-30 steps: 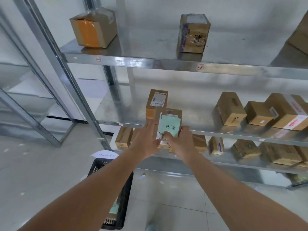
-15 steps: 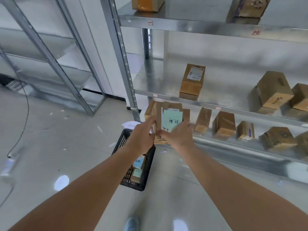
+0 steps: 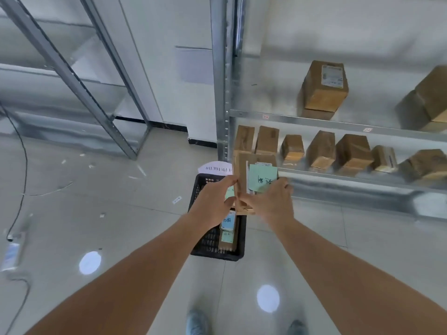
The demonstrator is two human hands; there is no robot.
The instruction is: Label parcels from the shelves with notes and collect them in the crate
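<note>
While both hands carry it, the noted parcel (image 3: 244, 182) hangs above the crate (image 3: 205, 250).

Left hand (image 3: 215, 201) grips the parcel's left edge and right hand (image 3: 271, 204) grips its lower right, fingers curled round it, probably to keep the green note (image 3: 262, 177) facing up and stuck on. It sits over the crate's far end, where other noted parcels already lie; lowering it in looks like the next step. More parcels wait on the shelf (image 3: 338, 124).
</note>
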